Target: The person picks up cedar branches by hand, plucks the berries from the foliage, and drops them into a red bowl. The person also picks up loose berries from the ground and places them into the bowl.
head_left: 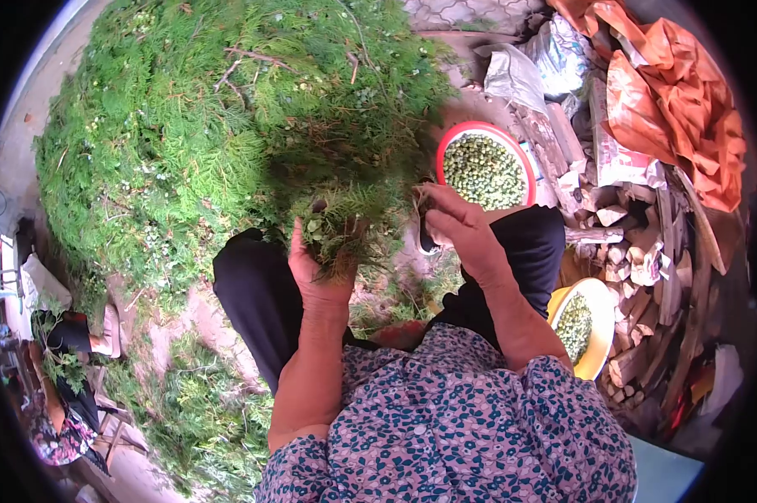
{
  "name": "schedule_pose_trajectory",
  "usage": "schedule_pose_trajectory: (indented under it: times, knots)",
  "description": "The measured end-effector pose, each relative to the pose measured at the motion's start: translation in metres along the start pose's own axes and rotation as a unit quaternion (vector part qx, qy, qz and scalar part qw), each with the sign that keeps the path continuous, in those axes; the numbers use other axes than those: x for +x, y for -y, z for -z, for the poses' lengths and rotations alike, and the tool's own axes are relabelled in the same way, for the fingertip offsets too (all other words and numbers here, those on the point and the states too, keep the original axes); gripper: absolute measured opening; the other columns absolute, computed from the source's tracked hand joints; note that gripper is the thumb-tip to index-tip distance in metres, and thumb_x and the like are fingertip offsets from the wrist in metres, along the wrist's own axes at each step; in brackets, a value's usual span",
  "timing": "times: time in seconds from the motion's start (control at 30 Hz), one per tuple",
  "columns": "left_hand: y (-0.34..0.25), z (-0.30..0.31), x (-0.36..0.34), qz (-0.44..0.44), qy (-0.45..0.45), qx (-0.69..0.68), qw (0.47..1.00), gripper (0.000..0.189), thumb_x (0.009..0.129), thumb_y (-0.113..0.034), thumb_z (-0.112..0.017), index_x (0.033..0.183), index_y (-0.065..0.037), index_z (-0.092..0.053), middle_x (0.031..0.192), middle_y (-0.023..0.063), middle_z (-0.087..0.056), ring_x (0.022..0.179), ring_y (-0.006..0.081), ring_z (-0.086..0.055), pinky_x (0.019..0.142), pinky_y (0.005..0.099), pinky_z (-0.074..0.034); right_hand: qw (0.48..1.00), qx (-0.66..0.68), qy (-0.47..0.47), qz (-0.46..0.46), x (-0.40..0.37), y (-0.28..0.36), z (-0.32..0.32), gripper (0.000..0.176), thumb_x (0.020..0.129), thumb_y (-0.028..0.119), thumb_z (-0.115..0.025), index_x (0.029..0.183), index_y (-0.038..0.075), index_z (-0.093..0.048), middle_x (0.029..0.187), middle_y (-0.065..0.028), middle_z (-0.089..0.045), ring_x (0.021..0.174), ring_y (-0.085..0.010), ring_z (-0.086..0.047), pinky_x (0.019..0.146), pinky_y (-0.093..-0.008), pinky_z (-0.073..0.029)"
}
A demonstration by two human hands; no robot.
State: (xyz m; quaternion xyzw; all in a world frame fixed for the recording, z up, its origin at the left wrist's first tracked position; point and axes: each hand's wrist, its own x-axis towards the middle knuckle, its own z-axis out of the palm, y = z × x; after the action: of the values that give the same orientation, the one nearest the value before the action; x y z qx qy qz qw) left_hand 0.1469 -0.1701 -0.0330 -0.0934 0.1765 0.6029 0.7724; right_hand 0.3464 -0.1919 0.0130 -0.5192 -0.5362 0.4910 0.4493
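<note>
My left hand is closed around a bunch of green conifer sprigs, held up between my knees. The leaves cover most of its fingers. To the right of the sprigs, my right hand is closed with thumb and fingers pinched together; what lies in the pinch is too small to make out. Just beyond that hand stands a red-rimmed basin holding many small green cones. A big heap of cut conifer branches rises in front of me, with bare twigs and small cones among the leaves.
A yellow basin with more green cones sits by my right knee. Stacked firewood, an orange tarp and a white sack line the right side. At far left another person sits near scattered branches.
</note>
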Motion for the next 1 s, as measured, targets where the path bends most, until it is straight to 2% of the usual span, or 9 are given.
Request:
schedule_pose_trajectory:
  times: [0.13,0.3,0.53,0.6,0.67,0.73,0.8,0.83,1.0]
  knots:
    - [0.003,0.002,0.001,0.003,-0.001,0.022,1.0,0.035,0.091,-0.033,-0.039,0.102,-0.005,-0.057,0.094,0.0139,-0.06,0.086,0.0304,-0.056,0.086,0.0487,-0.042,0.999,-0.036,-0.01,0.02,-0.01,-0.018,0.013,0.036,0.084,0.006,-0.048,0.119,0.0,-0.049,0.108,-0.0041,-0.051,0.092,-0.0092,-0.051,0.08,-0.0211,-0.039]
    - [0.012,0.001,0.001,0.023,-0.021,0.04,0.999,0.037,0.091,-0.034,-0.039,0.104,-0.004,-0.055,0.098,0.0149,-0.057,0.091,0.0314,-0.054,0.085,0.0488,-0.043,0.965,0.244,-0.048,-0.084,-0.015,-0.013,0.017,0.033,0.082,0.005,-0.051,0.115,0.001,-0.053,0.092,-0.0044,-0.061,0.084,-0.0104,-0.058,0.076,-0.022,-0.044]
    - [0.019,0.006,0.003,0.049,0.001,0.063,0.997,0.036,0.09,-0.034,-0.041,0.106,-0.005,-0.056,0.1,0.013,-0.059,0.093,0.0295,-0.055,0.09,0.0476,-0.039,0.977,0.169,-0.074,-0.107,-0.014,-0.041,0.036,0.036,0.088,0.02,-0.051,0.118,0.001,-0.048,0.091,-0.006,-0.06,0.083,-0.0135,-0.058,0.075,-0.0258,-0.045]
    - [0.021,0.007,0.003,0.062,0.014,0.05,0.997,0.036,0.09,-0.034,-0.04,0.106,-0.005,-0.055,0.101,0.013,-0.058,0.094,0.03,-0.054,0.09,0.0477,-0.039,0.856,0.493,-0.142,-0.061,-0.003,-0.052,0.053,0.054,0.087,0.04,-0.049,0.125,0.003,-0.039,0.09,-0.0069,-0.057,0.08,-0.0172,-0.056,0.071,-0.03,-0.046]
    - [0.023,0.005,0.001,0.066,0.007,0.047,0.997,0.037,0.091,-0.034,-0.039,0.107,-0.004,-0.055,0.101,0.0136,-0.058,0.094,0.0306,-0.054,0.09,0.0475,-0.04,0.805,0.533,-0.237,-0.11,0.004,-0.033,0.049,0.068,0.084,0.053,-0.045,0.129,0.005,-0.032,0.098,-0.0081,-0.053,0.078,-0.0207,-0.055,0.066,-0.0319,-0.047]
    - [0.025,0.005,0.001,0.077,0.022,0.043,0.996,0.037,0.091,-0.033,-0.039,0.108,-0.004,-0.054,0.101,0.0139,-0.058,0.094,0.0312,-0.053,0.09,0.048,-0.039,0.882,0.401,-0.213,-0.13,0.009,-0.034,0.046,0.07,0.083,0.057,-0.044,0.129,0.007,-0.032,0.113,-0.0085,-0.047,0.084,-0.0217,-0.054,0.064,-0.0301,-0.047]
    - [0.028,0.003,0.002,0.075,0.009,0.043,0.996,0.037,0.091,-0.033,-0.038,0.108,-0.004,-0.053,0.104,0.0154,-0.057,0.097,0.0324,-0.053,0.09,0.0484,-0.04,0.99,0.051,-0.097,-0.088,0.014,-0.013,0.021,0.075,0.076,0.05,-0.057,0.132,0.009,-0.029,0.126,-0.0118,-0.037,0.103,-0.027,-0.048,0.071,-0.0314,-0.047]
    - [0.029,0.002,0.001,0.073,-0.002,0.044,0.996,0.037,0.092,-0.033,-0.037,0.108,-0.003,-0.052,0.106,0.0169,-0.056,0.099,0.0335,-0.052,0.09,0.0488,-0.04,0.993,-0.115,0.007,0.038,0.004,-0.007,0.009,0.079,0.073,0.045,-0.064,0.134,0.01,-0.028,0.128,-0.015,-0.035,0.111,-0.0297,-0.044,0.078,-0.0336,-0.047]
    - [0.029,0.007,0.003,0.094,0.018,0.048,0.994,0.038,0.091,-0.033,-0.036,0.109,-0.004,-0.053,0.109,0.0129,-0.057,0.099,0.0279,-0.054,0.088,0.0405,-0.043,0.933,-0.336,0.09,0.09,0.002,0.001,-0.044,0.091,0.058,0.025,-0.076,0.134,0.008,-0.028,0.132,-0.0287,-0.024,0.123,-0.0401,-0.028,0.101,-0.0399,-0.027]
